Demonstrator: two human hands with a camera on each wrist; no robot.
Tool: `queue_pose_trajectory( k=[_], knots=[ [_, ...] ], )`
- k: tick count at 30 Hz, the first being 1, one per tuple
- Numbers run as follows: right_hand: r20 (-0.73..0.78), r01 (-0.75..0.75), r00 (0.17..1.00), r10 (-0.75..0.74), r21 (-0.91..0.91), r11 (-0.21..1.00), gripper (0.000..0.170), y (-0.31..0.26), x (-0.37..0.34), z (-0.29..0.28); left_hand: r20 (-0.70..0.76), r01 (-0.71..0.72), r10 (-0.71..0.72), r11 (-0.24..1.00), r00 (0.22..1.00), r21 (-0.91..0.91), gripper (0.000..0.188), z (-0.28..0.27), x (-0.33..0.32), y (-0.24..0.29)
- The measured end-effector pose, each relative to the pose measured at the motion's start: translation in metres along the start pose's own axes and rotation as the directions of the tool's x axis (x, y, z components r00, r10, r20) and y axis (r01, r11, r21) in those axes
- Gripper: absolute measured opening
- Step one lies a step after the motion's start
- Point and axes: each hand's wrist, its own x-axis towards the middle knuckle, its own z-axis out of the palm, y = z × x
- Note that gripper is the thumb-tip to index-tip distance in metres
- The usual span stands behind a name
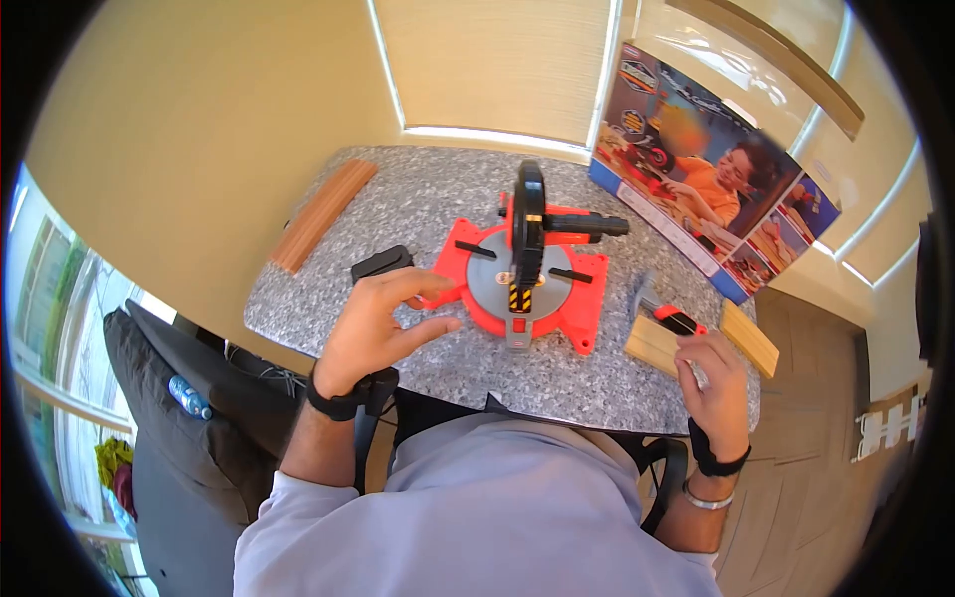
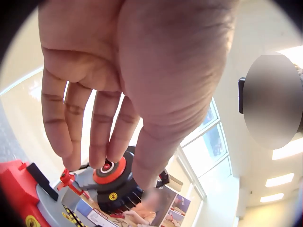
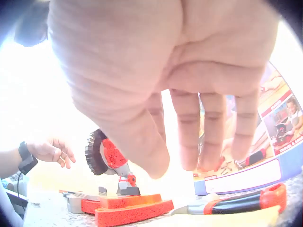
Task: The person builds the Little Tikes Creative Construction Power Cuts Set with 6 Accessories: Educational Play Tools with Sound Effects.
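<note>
A toy miter saw (image 1: pixel 517 269) with a red base, grey round table and black toothed blade stands mid-table. My left hand (image 1: pixel 373 323) hovers at the left side of its base, thumb and fingers apart and holding nothing. In the left wrist view the saw's blade (image 2: pixel 118 189) shows beyond the loosely bent fingers. On the right, a toy hammer (image 1: pixel 678 319) with a black and red handle lies across a pale wood block (image 1: pixel 652 346). Close over that handle is my right hand (image 1: pixel 718 383); in the right wrist view its fingers (image 3: pixel 213 127) hang above the hammer (image 3: pixel 246 201), gripping nothing.
A large printed box (image 1: pixel 696 169) stands at the back right. Another pale block (image 1: pixel 749 338) lies by the right edge. A reddish-brown plank (image 1: pixel 325 214) and a flat black object (image 1: pixel 382 264) lie on the left of the speckled tabletop (image 1: pixel 428 184).
</note>
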Motion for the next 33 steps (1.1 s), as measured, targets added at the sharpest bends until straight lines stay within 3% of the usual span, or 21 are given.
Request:
queue_pose_trajectory(
  k=[3, 5, 7, 13, 15, 19, 21, 28, 30, 33],
  knots=[
    [-0.092, 0.063, 0.994, -0.062, 0.004, 0.998, 0.019, -0.021, 0.002, 0.000, 0.020, 0.070, -0.069, 0.997, 0.997, -0.034, 0.039, 0.012, -0.011, -0.006],
    [-0.102, 0.099, 0.990, -0.099, -0.009, 0.995, 0.019, -0.031, 0.003, 0.007, 0.127, 0.008, -0.006, 1.000, 0.992, -0.015, 0.036, 0.020, -0.014, -0.006],
    [-0.078, 0.161, 0.984, -0.160, 0.018, 0.987, 0.019, -0.037, 0.003, 0.012, 0.146, 0.032, -0.032, 0.999, 0.989, 0.002, 0.034, 0.021, -0.016, -0.010],
    [0.046, 0.208, 0.975, -0.215, 0.128, 0.970, 0.019, -0.050, -0.006, 0.042, -0.008, 0.096, -0.096, 0.994, 0.995, 0.046, 0.031, 0.010, -0.012, -0.033],
    [0.059, 0.196, 0.977, -0.204, 0.124, 0.973, 0.016, -0.057, -0.009, 0.051, -0.159, 0.168, -0.162, 0.986, 0.974, 0.024, 0.026, 0.010, -0.013, -0.059],
    [0.136, 0.187, 0.968, -0.211, 0.171, 0.967, 0.010, -0.067, -0.017, 0.068, -0.288, 0.287, -0.252, 0.954, 0.924, 0.085, 0.024, 0.005, -0.014, -0.096],
    [0.155, 0.179, 0.965, -0.210, 0.192, 0.965, 0.008, -0.069, -0.021, 0.075, -0.361, 0.322, -0.259, 0.939, 0.896, 0.124, 0.035, 0.005, -0.016, -0.116],
    [0.245, 0.152, 0.950, -0.194, 0.181, 0.972, 0.006, -0.068, -0.030, 0.093, -0.364, 0.383, -0.262, 0.868, 0.894, 0.316, 0.060, 0.007, -0.009, -0.145],
    [0.295, 0.130, 0.939, -0.174, 0.165, 0.978, 0.005, -0.071, -0.031, 0.094, -0.332, 0.499, -0.382, 0.745, 0.863, 0.443, 0.067, 0.011, -0.008, -0.144],
    [0.321, 0.104, 0.935, -0.149, 0.153, 0.983, 0.006, -0.073, -0.033, 0.094, -0.315, 0.500, -0.391, 0.725, 0.865, 0.473, 0.073, 0.012, -0.012, -0.157]
  ],
)
